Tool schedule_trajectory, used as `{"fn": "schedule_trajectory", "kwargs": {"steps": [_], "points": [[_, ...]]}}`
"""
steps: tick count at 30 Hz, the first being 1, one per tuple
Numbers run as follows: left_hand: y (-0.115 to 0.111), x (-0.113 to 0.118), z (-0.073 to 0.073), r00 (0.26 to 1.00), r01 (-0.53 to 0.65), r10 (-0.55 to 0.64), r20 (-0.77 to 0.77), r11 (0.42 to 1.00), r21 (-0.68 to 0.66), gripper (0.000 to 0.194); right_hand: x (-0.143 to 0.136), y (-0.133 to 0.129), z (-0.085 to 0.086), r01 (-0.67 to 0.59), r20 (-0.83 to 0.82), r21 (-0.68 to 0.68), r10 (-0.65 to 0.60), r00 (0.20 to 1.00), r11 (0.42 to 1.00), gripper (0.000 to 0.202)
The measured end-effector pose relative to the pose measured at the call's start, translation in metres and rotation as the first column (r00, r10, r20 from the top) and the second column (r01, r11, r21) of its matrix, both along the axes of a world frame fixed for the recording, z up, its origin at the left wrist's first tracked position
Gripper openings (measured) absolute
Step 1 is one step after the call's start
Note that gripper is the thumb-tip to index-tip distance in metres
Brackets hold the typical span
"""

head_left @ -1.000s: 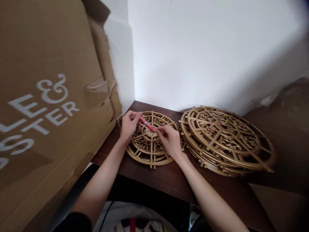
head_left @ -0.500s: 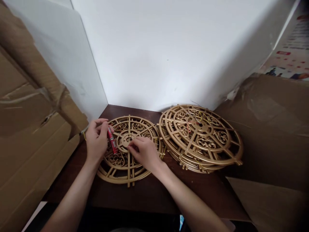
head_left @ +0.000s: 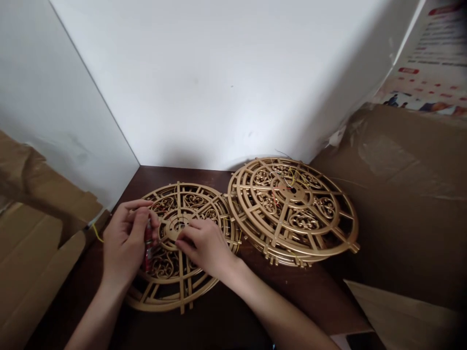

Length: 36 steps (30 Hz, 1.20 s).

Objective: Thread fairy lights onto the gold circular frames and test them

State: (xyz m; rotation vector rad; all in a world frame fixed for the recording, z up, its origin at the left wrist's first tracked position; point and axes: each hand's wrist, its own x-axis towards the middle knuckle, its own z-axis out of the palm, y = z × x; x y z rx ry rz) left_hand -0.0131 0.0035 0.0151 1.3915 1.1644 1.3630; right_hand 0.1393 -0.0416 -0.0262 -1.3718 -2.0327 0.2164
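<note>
A round gold lattice frame [head_left: 182,287] lies flat on the dark table, with scrollwork between its rings. Over its left side, my left hand [head_left: 126,238] is closed on a slim red tube [head_left: 148,248], which is partly hidden by the fingers. My right hand [head_left: 206,245] is over the frame's centre disc, thumb and fingertips pinched together near its middle. Whatever sits between those fingertips is too small to make out. Thin wire shows at the disc beside them.
Several similar gold frames [head_left: 292,209] are stacked at the right, with yellow, white and red wires on top. Cardboard [head_left: 32,262] stands at the left and more cardboard [head_left: 412,194] at the right. A white panel [head_left: 233,82] rises behind the table.
The view has shifted, so the frames sit further left. My left hand has turned, and its fingers now cover more of the red tube. My right hand stays pinched at the disc.
</note>
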Motion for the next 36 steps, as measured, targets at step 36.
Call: {"fn": "schedule_trajectory", "kwargs": {"steps": [36], "points": [[-0.001, -0.009, -0.009, 0.930, 0.123, 0.001, -0.366, 0.941, 0.315, 0.024, 0.083, -0.187, 0.099, 0.422, -0.197, 0.019, -0.410, 0.891, 0.907, 0.021]]}}
